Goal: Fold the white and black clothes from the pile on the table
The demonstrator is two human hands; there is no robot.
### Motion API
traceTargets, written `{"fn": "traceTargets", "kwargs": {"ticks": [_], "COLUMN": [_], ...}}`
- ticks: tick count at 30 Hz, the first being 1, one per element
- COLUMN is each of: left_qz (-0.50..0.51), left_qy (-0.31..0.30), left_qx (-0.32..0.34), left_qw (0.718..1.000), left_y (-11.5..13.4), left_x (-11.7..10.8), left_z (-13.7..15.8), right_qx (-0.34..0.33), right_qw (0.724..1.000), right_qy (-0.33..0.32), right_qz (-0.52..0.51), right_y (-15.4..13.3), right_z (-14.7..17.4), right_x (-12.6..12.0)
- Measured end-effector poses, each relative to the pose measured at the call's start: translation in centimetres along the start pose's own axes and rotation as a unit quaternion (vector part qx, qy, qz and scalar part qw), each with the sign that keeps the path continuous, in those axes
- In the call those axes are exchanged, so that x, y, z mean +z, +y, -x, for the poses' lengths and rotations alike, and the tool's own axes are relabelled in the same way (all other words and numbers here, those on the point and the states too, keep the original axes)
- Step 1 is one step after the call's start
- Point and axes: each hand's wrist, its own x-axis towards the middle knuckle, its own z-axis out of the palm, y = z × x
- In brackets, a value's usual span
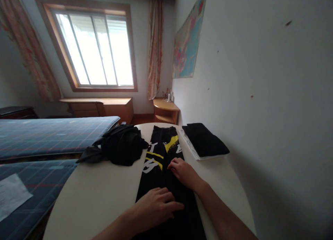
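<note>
A black garment [169,184] with white lettering and yellow patches lies in a long, narrow strip down the table, its near end running out of view at the bottom. Across its lower part rests my left hand [158,207], palm down, the fingers loosely bent and apart from the thumb. Farther up, on the right side of the cloth, lies my right hand [183,172], fingers slightly curved with the tips touching the fabric. No fold appears pinched in either hand. Whether the garment is a shirt or trousers I cannot tell.
On the round white table [99,195], a crumpled heap of black clothing [123,144] sits to the left. Folded black cloth [205,139] lies over something white at the right. Blue plaid mattresses [52,136] stand beyond the left edge; a white wall [260,104] rises on the right.
</note>
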Motion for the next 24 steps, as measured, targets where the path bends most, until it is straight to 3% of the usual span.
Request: {"fn": "traceTargets", "kwargs": {"ticks": [5,10,17,24], "left_qz": [-0.054,-0.008,0.082,0.105], "left_qy": [0.048,0.094,0.004,-0.029], "left_qx": [0.049,0.039,0.060,0.113], "left_qw": [0.996,0.995,0.995,0.988], "left_y": [0.4,0.8,0.6,0.6], "left_x": [1.0,-0.5,-1.0,0.2], "left_z": [-0.5,-0.1,0.6,0.1], "right_qx": [-0.022,-0.018,-0.049,-0.036], "right_qw": [1.000,0.994,0.998,0.998], "right_qy": [0.015,0.087,0.025,0.030], "right_qz": [0.006,-0.064,-0.034,-0.040], "right_y": [0.4,0.3,0.2,0.1], "right_z": [-0.1,-0.3,0.1,0.0], "right_x": [0.1,0.4,1.3,1.1]}}
